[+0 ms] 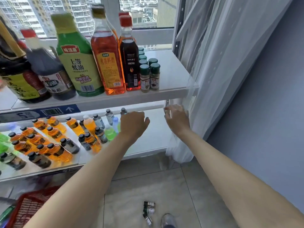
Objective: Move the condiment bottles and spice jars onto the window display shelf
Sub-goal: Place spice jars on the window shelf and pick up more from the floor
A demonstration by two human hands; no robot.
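The white upper window shelf [172, 74] carries a green oyster sauce bottle [77, 63], an orange cooking wine bottle [107, 63], a dark red-capped bottle [130, 63] and several green-capped spice jars [149, 76] in rows. The right end of that shelf is bare. Three small spice jars [148, 209] lie on the floor tiles. My left hand [133, 124] hovers just below the upper shelf with curled fingers and nothing visible in it. My right hand [176, 119] presses against the sheer curtain [213, 71] by the shelf's right post; its fingers are partly hidden.
Two dark sauce bottles [46, 71] stand at the upper shelf's left. The lower shelf [153, 137] holds several small orange, green and dark drink bottles [54, 140]. A red basket [31, 206] sits at the bottom left. A grey wall [263, 112] closes the right side, and a shoe [167, 221] is on the floor.
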